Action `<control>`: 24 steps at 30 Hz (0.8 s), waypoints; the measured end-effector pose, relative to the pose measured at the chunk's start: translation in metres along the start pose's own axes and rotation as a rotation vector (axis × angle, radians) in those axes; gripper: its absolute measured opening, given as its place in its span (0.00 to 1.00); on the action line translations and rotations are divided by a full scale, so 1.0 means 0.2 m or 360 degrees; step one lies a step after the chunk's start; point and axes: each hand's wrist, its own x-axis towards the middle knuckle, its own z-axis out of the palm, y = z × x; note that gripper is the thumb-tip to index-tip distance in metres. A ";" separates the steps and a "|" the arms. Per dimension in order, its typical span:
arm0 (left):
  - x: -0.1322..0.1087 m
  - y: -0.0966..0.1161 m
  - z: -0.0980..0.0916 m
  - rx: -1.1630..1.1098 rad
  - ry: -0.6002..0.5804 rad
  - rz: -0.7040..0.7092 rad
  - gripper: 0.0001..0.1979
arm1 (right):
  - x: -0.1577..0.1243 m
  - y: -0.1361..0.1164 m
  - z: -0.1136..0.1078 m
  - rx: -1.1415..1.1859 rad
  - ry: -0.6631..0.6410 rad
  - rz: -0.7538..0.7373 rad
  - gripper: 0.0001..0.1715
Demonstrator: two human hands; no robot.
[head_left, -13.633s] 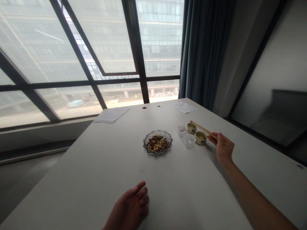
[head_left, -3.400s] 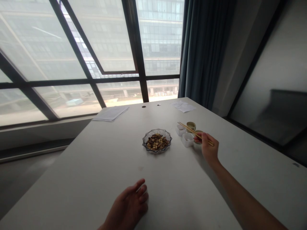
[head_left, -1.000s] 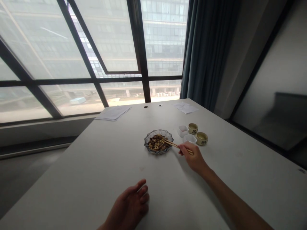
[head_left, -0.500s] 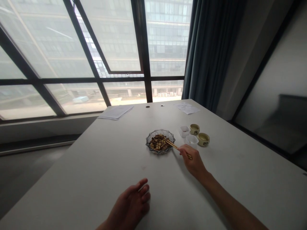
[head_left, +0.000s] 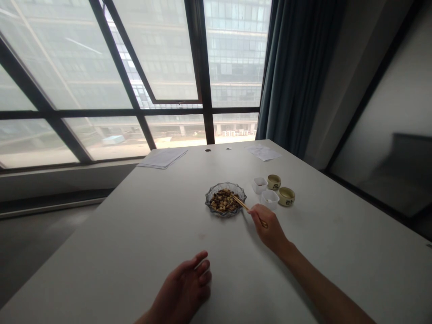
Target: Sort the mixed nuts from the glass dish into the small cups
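A glass bowl (head_left: 210, 196) of mixed nuts and seeds sits mid-table. My right hand (head_left: 268, 229) is closed on a pair of wooden chopsticks (head_left: 243, 204), whose tips reach into the bowl's right side. To the right of the bowl stand two small white square cups (head_left: 259, 184) (head_left: 270, 198) and two small tan ceramic cups (head_left: 274, 181) (head_left: 286, 195). Near the front edge, my left hand (head_left: 185, 290) rests on the white table (head_left: 135, 234) with fingers loosely curled and apart, holding nothing.
A stack of papers (head_left: 163, 158) lies at the table's far left edge and a single sheet (head_left: 263, 152) at the far right. Large windows stand behind, a dark curtain (head_left: 297, 72) at the back right. The table's left edge drops to the floor.
My right hand carried the chopsticks from the small cups leftward to the bowl, and their tips now dip into the nuts. The left hand has stayed put.
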 end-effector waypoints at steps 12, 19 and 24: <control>0.00 0.00 -0.01 -0.0002 -0.0021 0.0000 0.15 | 0.00 -0.02 -0.06 -0.0044 0.0121 -0.0226 0.15; 0.00 -0.01 -0.01 0.0002 0.0007 0.0012 0.14 | -0.01 -0.01 -0.08 -0.0014 0.0212 -0.0231 0.13; 0.00 0.00 -0.01 0.0004 -0.0001 0.0011 0.14 | -0.01 0.00 -0.09 -0.0019 0.0251 -0.0255 0.13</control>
